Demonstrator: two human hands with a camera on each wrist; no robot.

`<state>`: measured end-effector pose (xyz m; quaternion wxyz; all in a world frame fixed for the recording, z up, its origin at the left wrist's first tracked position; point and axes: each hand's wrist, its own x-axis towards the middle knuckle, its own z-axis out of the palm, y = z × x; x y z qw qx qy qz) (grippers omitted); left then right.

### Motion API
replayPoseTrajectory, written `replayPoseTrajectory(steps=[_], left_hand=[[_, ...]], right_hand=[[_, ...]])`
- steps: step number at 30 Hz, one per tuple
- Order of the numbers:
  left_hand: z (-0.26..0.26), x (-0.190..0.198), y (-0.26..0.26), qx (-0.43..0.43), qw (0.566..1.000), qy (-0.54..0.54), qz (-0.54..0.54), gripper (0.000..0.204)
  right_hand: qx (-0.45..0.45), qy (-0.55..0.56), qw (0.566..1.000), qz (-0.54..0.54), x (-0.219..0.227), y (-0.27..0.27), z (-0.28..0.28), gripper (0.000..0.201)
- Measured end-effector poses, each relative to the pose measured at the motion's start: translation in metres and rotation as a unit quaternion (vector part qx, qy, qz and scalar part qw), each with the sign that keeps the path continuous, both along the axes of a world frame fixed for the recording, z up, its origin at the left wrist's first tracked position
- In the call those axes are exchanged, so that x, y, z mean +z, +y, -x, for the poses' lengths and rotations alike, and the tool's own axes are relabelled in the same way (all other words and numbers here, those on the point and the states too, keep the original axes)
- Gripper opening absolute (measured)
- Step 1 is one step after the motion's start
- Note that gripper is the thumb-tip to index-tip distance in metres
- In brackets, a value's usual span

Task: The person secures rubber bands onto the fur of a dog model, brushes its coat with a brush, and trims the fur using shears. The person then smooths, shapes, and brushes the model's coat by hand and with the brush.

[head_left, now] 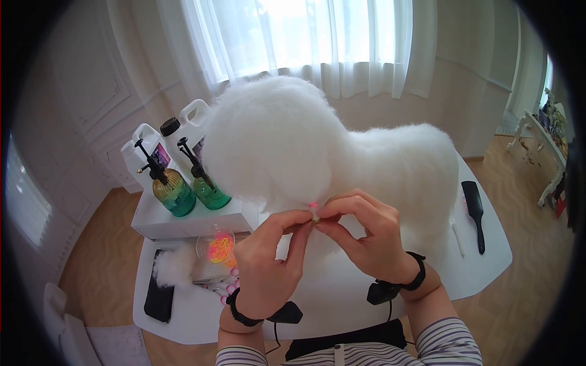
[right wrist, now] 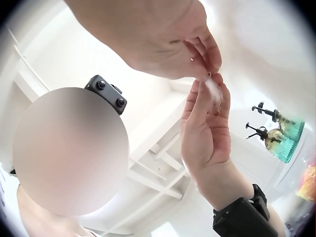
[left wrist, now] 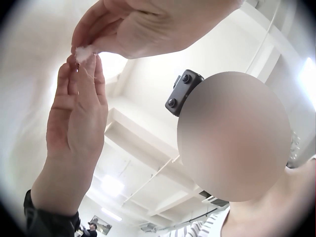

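A fluffy white dog-shaped figure (head_left: 274, 134) stands on the table, its rounded head at the left and its back at the right. Below the head, a small pink band (head_left: 314, 205) circles a thin lock of white hair. My left hand (head_left: 271, 250) pinches the lock between thumb and forefinger. From the other side my right hand (head_left: 365, 229) pinches it too, the fingertips of both hands meeting. In the right wrist view the white tuft (right wrist: 214, 92) shows between the fingers. The left wrist view shows its end (left wrist: 84, 53) there as well.
On a white box at left stand two green spray bottles (head_left: 174, 194) and white jugs (head_left: 143, 137). Nearer lie a clear cup of colourful elastic bands (head_left: 220, 249), loose white fluff (head_left: 175, 266) and a black case (head_left: 160, 299). A black brush (head_left: 474, 216) lies at right.
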<state>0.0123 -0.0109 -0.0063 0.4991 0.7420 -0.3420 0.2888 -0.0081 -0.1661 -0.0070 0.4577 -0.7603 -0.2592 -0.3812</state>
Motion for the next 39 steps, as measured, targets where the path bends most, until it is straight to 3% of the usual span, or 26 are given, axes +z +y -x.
replayPoseTrajectory(steps=[7, 10, 16, 18, 22, 24, 25, 27, 28, 31, 33, 35, 37, 39], left_hand=[[0.000, 0.000, 0.001, -0.001, 1.000, 0.006, -0.015, 0.013], [0.001, 0.001, -0.001, -0.010, 0.998, 0.053, 0.029, 0.014], [-0.004, -0.002, -0.001, -0.028, 0.998, 0.045, 0.019, 0.015], [-0.003, 0.000, -0.001, -0.005, 0.999, 0.044, 0.019, 0.015], [-0.006, -0.001, -0.006, -0.014, 1.000, 0.026, 0.000, 0.016], [-0.007, -0.001, -0.005, 0.037, 0.999, 0.010, -0.023, 0.017], [-0.007, 0.000, -0.005, 0.030, 0.999, 0.007, -0.026, 0.017], [-0.005, 0.003, -0.004, 0.082, 0.994, -0.015, -0.067, 0.020], [-0.004, 0.005, -0.003, 0.076, 0.994, -0.019, -0.070, 0.020], [-0.003, 0.007, -0.002, 0.063, 0.997, 0.004, -0.052, 0.023], [-0.001, 0.007, -0.001, 0.093, 0.993, -0.038, 0.053, 0.026], [-0.002, 0.007, 0.003, 0.098, 0.993, -0.043, 0.051, 0.027], [-0.011, 0.005, 0.003, 0.105, 0.971, -0.098, 0.189, 0.029], [-0.018, 0.008, 0.008, 0.144, 0.967, -0.112, 0.176, 0.035]], right_hand=[[0.000, 0.020, 0.999, 0.042, -0.001, -0.002, 0.002, 0.014], [-0.006, 0.012, 1.000, -0.028, -0.002, 0.001, 0.001, 0.013], [-0.018, 0.000, 1.000, 0.017, -0.003, -0.001, 0.001, 0.015], [-0.063, -0.062, 0.996, -0.006, -0.002, 0.002, 0.002, 0.015], [-0.061, -0.076, 0.995, 0.038, -0.005, 0.003, 0.000, 0.017], [-0.062, -0.055, 0.996, 0.034, -0.008, 0.002, 0.000, 0.020], [-0.069, -0.057, 0.995, 0.032, -0.007, 0.000, 0.001, 0.020], [-0.192, -0.180, 0.959, 0.101, -0.003, -0.006, 0.002, 0.026], [-0.200, -0.183, 0.958, 0.098, -0.001, -0.007, 0.001, 0.026], [-0.292, -0.192, 0.926, 0.140, 0.002, -0.008, -0.004, 0.042], [-0.311, -0.104, 0.922, 0.207, 0.000, -0.007, -0.008, 0.058], [-0.296, -0.079, 0.929, 0.209, -0.006, -0.010, -0.014, 0.059], [-0.273, -0.055, 0.937, 0.212, -0.006, -0.013, -0.013, 0.061], [-0.248, -0.128, 0.951, 0.129, 0.002, -0.018, -0.010, 0.057]])
